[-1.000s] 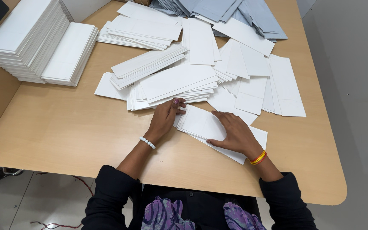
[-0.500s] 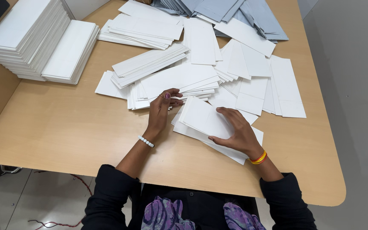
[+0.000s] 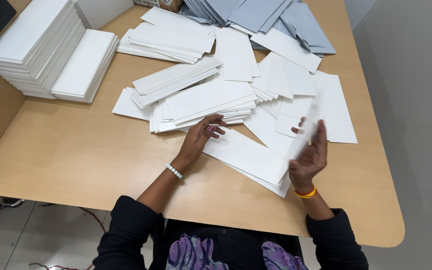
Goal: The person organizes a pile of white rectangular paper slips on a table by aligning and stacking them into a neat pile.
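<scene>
Right hand (image 3: 310, 159) lifts a blurred white sheet (image 3: 303, 137) off the small white stack (image 3: 248, 159) at 6 o'clock; grip pinched, I'd say; left hand (image 3: 202, 137), fingers spread, touches stack's 9 o'clock end w/o pressing; risk: stack fans, sheets beneath slide toward table (image 3: 76, 150) edge.

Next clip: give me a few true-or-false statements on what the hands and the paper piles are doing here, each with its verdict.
1. The right hand lifts a white sheet off the table. True.
2. The left hand holds a pen. False: its fingers rest on the white stack, holding nothing.
3. Grey envelopes lie at the table's far edge. True.
4. The tall card stacks stand right of the hands. False: they stand far left.
</scene>
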